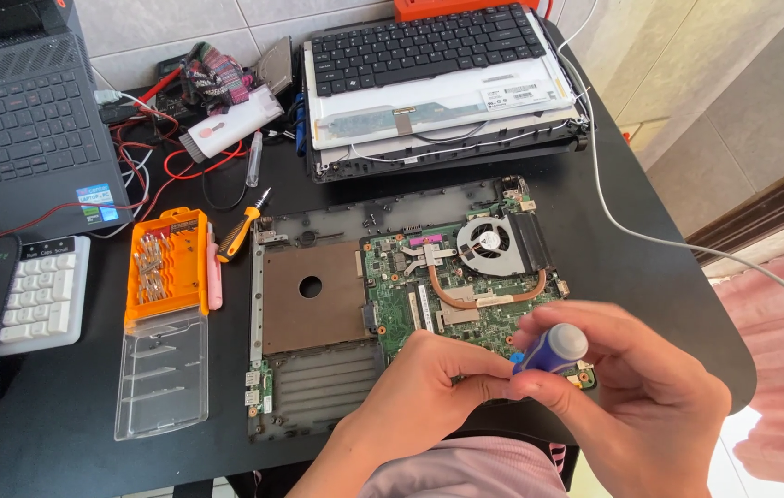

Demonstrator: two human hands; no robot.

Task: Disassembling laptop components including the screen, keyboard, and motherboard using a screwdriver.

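Black table (pixel 650 277). On it: open laptop base (pixel 318 304) in the middle, screen and keyboard stack (pixel 438 83) at the top, orange bit box (pixel 168 267) left of the middle, small screwdriver (pixel 242 231) beside it, white keypad (pixel 41 293) and another laptop (pixel 23 120) at the far left.

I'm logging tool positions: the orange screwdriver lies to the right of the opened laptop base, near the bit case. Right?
Not quite. In the head view the orange screwdriver lies to the left of the opened laptop base, near the bit case.
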